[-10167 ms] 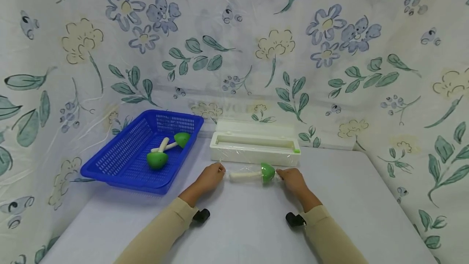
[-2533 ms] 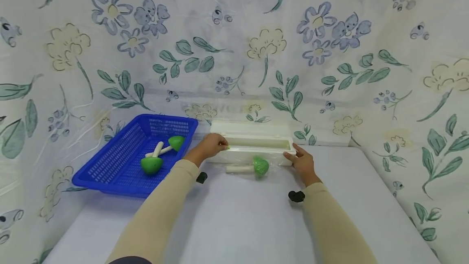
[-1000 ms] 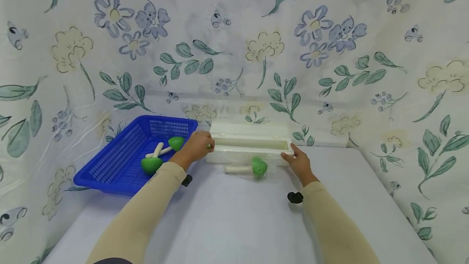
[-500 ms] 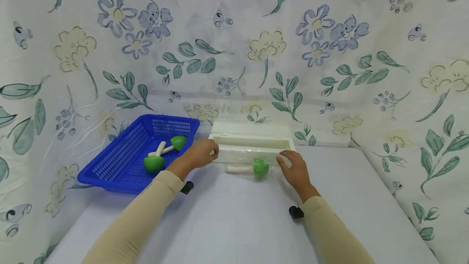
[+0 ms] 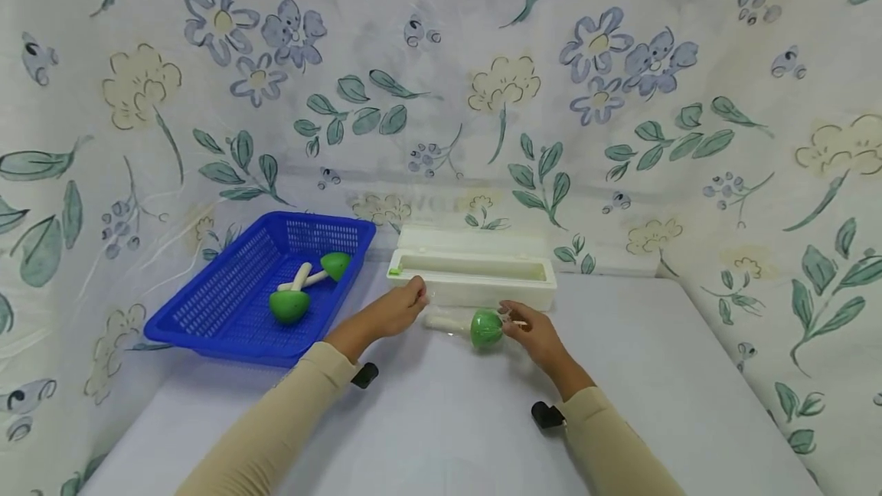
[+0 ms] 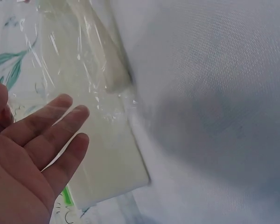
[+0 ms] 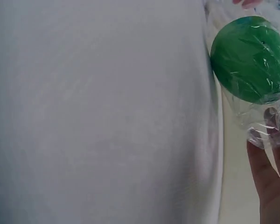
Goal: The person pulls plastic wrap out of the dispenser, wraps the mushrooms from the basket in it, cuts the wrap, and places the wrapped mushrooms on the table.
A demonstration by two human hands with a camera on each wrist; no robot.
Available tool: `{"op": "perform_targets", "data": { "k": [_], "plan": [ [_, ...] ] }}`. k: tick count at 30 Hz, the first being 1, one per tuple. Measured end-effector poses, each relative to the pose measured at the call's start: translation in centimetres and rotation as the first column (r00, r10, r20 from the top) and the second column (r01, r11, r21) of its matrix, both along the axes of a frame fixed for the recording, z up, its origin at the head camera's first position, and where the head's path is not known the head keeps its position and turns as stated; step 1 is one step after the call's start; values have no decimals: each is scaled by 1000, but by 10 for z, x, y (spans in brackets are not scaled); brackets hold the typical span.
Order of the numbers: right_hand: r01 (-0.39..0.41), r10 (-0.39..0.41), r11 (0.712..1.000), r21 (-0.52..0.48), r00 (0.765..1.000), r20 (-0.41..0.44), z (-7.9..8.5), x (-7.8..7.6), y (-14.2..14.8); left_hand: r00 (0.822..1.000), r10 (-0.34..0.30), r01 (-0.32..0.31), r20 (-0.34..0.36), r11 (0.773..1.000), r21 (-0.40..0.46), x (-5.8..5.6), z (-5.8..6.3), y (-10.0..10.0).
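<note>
A toy mushroom (image 5: 486, 329) with a green cap and pale stem lies on its side, wrapped in clear plastic wrap (image 6: 91, 70). My left hand (image 5: 400, 308) is at the stem end; thumb and index finger pinch the wrap's edge while the other fingers extend. At the cap end, my right hand (image 5: 540, 335) holds the wrap with its fingertips, some of them seen through the film (image 7: 266, 133). Just behind stands a white wrap dispenser box (image 5: 482, 293), lid up, with a green slider (image 5: 395, 272) at its left end.
A blue plastic basket (image 5: 227, 339) stands on the left with two more toy mushrooms (image 5: 289, 306) in it. The white table (image 5: 455, 427) runs up to a floral curtain (image 5: 441, 136) behind and at the sides.
Both hands have left the dispenser and come down to the wrapped mushroom's ends. Its cap has turned toward me. The green slider, at the box's right end earlier, sits at the left.
</note>
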State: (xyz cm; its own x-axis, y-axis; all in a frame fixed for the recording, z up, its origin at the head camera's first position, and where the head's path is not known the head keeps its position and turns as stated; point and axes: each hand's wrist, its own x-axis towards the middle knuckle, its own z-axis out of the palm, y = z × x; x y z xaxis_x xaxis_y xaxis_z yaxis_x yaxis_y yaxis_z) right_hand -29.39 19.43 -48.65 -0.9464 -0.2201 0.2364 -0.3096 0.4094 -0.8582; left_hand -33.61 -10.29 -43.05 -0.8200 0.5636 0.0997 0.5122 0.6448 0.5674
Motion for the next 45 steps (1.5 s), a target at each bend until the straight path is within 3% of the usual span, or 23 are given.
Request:
{"op": "perform_targets", "data": {
  "k": [5,7,14,21,24,27,32,35,39,42,45],
  "plan": [
    [-21,19,985,174,1000,10,4,0,-11,999,18,-18,-36,1000,-2,1,4,-2],
    [28,-28,979,203,1000,-4,2,-2,-16,999,21,-21,-32,1000,-5,1,4,-3],
    [214,-209,970,113,976,-58,-4,-16,-25,1000,21,-20,-10,1000,22,3,3,-4],
    [315,-284,905,287,948,-143,4,-26,-37,999,-11,11,-33,1000,28,8,4,-5],
    [325,-260,863,386,942,-213,10,-29,-42,998,-31,29,-50,999,-25,13,7,-3],
    [358,-219,808,468,920,-325,11,-31,-44,992,-83,73,-91,992,-107,18,11,2],
    [389,-134,752,532,880,-455,12,-32,-46,970,-200,161,-135,954,-254,21,7,16],
    [364,-87,724,586,891,-446,14,-31,-47,959,-262,217,-106,922,-320,19,-2,27],
    [289,-26,703,650,924,-382,18,-29,-51,953,-297,258,-58,896,-362,13,-15,43],
    [235,15,687,688,941,-337,19,-29,-54,957,-288,256,-38,900,-354,9,-22,54],
    [196,61,666,719,947,-315,20,-31,-54,959,-274,235,-65,905,-356,5,-27,64]
  ]
}}
